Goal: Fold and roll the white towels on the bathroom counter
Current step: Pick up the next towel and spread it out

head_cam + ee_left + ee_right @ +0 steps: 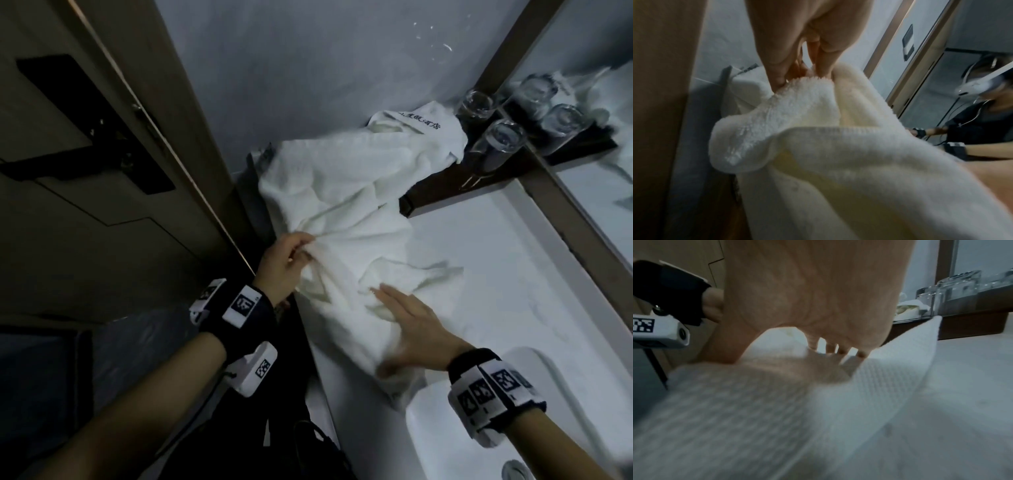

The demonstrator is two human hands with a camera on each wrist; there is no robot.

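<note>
Pinching a bunched fold of the white towel (339, 205), the left hand (281, 263) lifts it; right hand (411, 329) lies flat, fingers straight.

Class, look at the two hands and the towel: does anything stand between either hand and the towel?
Nothing visible does. The left hand pinches a bunched fold of the towel, and the right hand rests flat on it.

Print on the folded towel (419, 124) by the glasses (489, 126): dark characters, too small to read. Drain (517, 471) cut by the bottom edge in the head view. Left wrist view: fingertips (780, 82) buried in the white towel (838, 162), near cloth blurred. Right wrist view: towel foreground smeared, right hand (813, 293) cropped at the top, so the contact under the palm can't be judged.
</note>
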